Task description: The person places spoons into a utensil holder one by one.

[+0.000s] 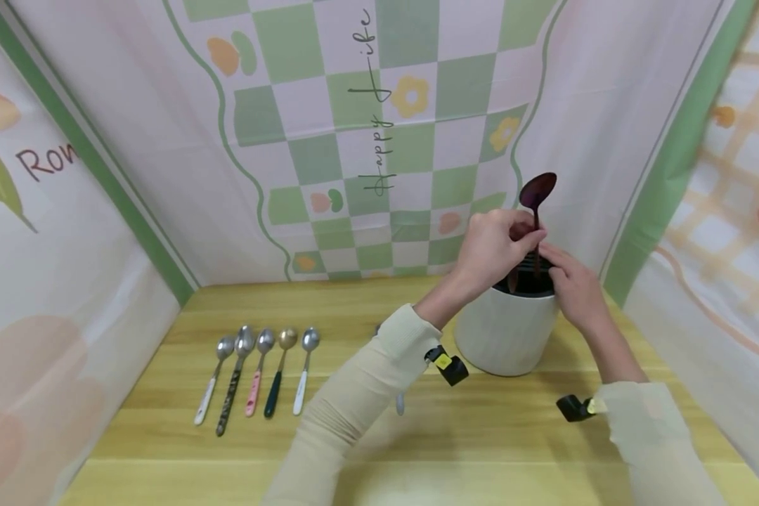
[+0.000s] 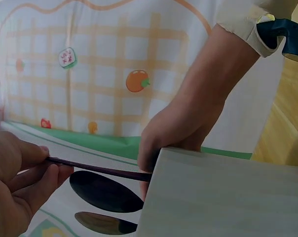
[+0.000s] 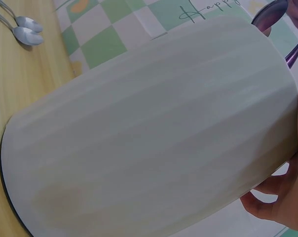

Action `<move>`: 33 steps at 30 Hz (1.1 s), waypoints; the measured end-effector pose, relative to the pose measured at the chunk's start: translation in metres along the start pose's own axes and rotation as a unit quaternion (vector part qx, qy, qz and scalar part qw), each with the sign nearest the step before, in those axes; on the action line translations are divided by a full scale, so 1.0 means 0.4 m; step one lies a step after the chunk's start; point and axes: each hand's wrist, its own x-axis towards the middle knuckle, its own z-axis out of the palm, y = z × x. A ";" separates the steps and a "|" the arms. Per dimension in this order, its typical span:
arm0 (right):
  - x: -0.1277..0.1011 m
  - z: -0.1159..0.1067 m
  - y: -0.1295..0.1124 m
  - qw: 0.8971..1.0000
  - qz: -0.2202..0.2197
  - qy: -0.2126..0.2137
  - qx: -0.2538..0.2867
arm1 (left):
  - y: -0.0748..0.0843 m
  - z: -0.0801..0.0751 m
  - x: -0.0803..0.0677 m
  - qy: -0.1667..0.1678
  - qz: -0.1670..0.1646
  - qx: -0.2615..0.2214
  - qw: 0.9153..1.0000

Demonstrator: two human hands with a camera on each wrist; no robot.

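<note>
- L hand [image 1: 493,246] pinches the handle of a dark purple spoon [image 1: 537,191], thumb + fingers curled round it; the L wrist view shows the pinch on the thin handle [image 2: 97,169].
- Spoon stands nearly upright, bowl up, handle end down inside the white holder [image 1: 506,334]. Long axis approx. vertical, tilted a little.
- From the L grip the bowl lies just above, the rest of the handle below, running into the holder's dark top.
- R hand [image 1: 575,288] is on the holder's rim at its R side, fingers curled over the edge; the R wrist view shows fingers wrapped on the wall [image 3: 275,197]. So R grip clasps the holder, not the spoon.
- L hand is the one on the spoon; R is just beside it, touching the holder only.
- Another dark spoon bowl shows in the L wrist view [image 2: 105,223], below the held one; can't tell where its handle sits.
- Holder stands on the tabletop [image 1: 417,436], R of centre, near the back curtain.
- Five spoons [image 1: 262,372] lie in a row on the tabletop well to the L, bowls away from the person, handles toward them, well apart from both hands.
- One more small utensil lies partly hidden behind the L sleeve [image 1: 360,400]; too covered to name.
</note>
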 end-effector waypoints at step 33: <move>-0.007 0.001 -0.004 1.000 -0.006 -0.012 -0.006 | -0.017 0.004 -0.003 -0.025 -0.016 0.047 0.998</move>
